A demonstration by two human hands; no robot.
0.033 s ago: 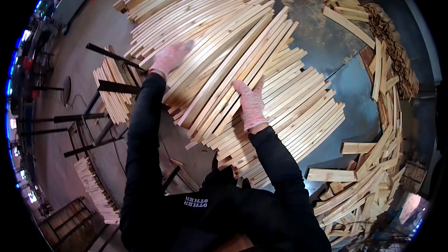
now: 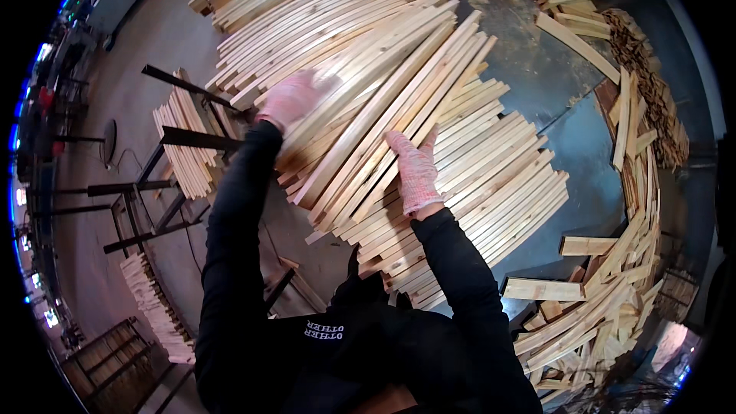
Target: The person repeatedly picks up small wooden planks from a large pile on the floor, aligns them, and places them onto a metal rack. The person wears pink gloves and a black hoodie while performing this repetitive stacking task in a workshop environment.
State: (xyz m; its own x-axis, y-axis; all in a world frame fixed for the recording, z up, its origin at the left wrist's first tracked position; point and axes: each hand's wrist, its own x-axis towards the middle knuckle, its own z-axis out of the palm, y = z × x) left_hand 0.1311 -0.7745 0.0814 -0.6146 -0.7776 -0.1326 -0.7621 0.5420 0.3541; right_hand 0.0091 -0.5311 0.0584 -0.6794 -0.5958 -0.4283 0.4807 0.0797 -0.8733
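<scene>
My left hand (image 2: 293,98), in a pink-and-white glove, lies at the left edge of a raised group of pale wooden strips (image 2: 360,77). Its fingers and the strips beneath are smeared by motion. My right hand (image 2: 418,172), gloved alike, rests against the right side of a tilted bunch of strips (image 2: 389,132). Thumb and forefinger are spread apart there; its other fingers are partly hidden. Under and right of this hand, more strips (image 2: 491,184) lie side by side in a slanting row.
Further strips (image 2: 299,23) lie at the far left on the blue-grey metal table (image 2: 590,146). Loose offcuts (image 2: 606,322) heap along the right edge. Black metal bars (image 2: 192,140) jut out near my left arm, beside a stack of strips (image 2: 180,138).
My left hand has shifted a little to the right, and the strips under it have moved and blurred. My right hand stays in nearly the same place on the bunch.
</scene>
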